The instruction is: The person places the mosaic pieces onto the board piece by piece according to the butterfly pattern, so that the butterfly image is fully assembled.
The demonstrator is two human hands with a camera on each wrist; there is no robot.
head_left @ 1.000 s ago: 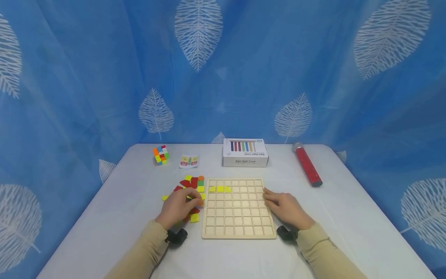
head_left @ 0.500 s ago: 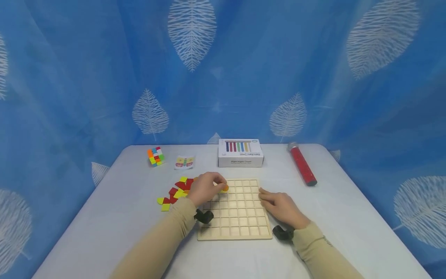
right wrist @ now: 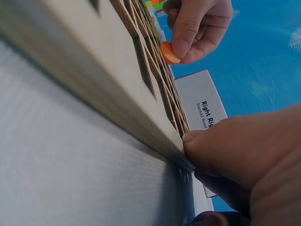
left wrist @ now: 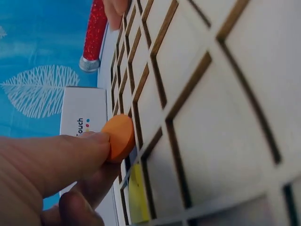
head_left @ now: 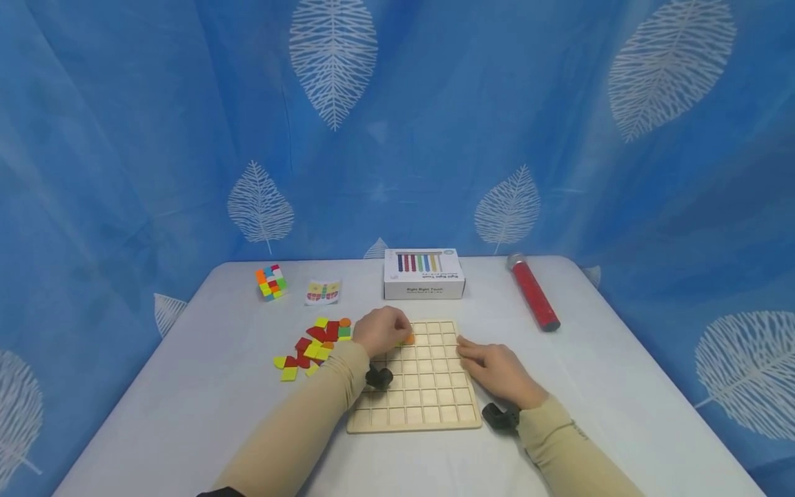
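Observation:
My left hand [head_left: 380, 331] pinches an orange round disc [left wrist: 118, 137] between thumb and fingers, at the upper part of a wooden grid board [head_left: 430, 397]. The disc's edge meets the grid; whether it sits in a cell I cannot tell. Beside it a yellow piece [left wrist: 138, 195] lies in the grid, and the left hand covers that row's left end in the head view. My right hand [head_left: 497, 371] rests against the board's right edge, its thumb [right wrist: 207, 147] touching the rim and its fingers fairly straight.
Loose red, yellow, green and orange pieces [head_left: 315, 333] lie left of the board. Behind stand a puzzle cube [head_left: 270, 282], a picture card [head_left: 323, 292] and a white box [head_left: 424, 283]. A red microphone [head_left: 535, 295] lies at the back right.
My left hand has gone from the loose pieces up and right over the board, carrying the orange disc to the cell row with yellow pieces. The right hand stays at the board's edge.

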